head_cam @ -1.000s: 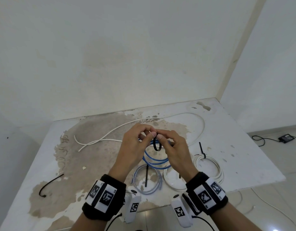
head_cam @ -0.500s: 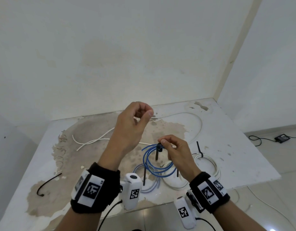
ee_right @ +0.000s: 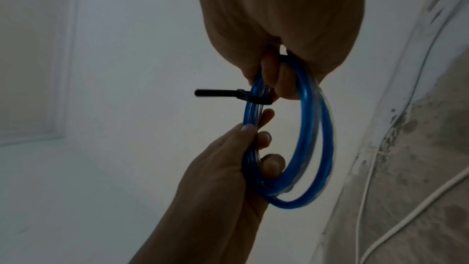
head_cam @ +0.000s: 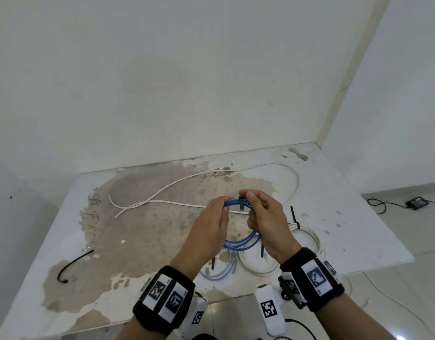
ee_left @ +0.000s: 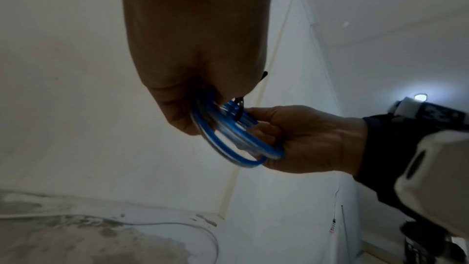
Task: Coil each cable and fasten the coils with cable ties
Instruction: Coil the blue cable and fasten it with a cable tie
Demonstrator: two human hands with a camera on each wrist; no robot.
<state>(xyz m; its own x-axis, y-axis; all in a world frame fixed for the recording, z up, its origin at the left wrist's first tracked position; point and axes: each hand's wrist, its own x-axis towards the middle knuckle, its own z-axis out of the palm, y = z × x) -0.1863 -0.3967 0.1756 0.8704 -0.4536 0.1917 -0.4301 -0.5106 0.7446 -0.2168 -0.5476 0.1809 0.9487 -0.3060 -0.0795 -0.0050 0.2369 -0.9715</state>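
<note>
Two hands: we grip one blue coil (head_cam: pixel 238 241), left hand (head_cam: pixel 209 229) beside right hand (head_cam: pixel 268 224), frame centre.
Tie: black cable tie (ee_right: pixel 243 95) crosses the strands; right hand nearer.

A bright blue coiled cable (head_cam: pixel 241 241) is crossed by a black cable tie (ee_right: pixel 229 95). On the white worktop (head_cam: pixel 358 231), marked by a large mottled brown-grey stain (head_cam: pixel 147 231), lie a pale translucent blue coil (head_cam: pixel 218 271), a white coil (head_cam: pixel 307 241) with a black tie (head_cam: pixel 294 215), a loose white cable (head_cam: pixel 177 185) and a short black tie (head_cam: pixel 71 265). Both wrists wear black bands (head_cam: pixel 162 305) bearing white tags (head_cam: pixel 315 278) printed with black square-code patterns. The walls (head_cam: pixel 187 82) are off-white.
</note>
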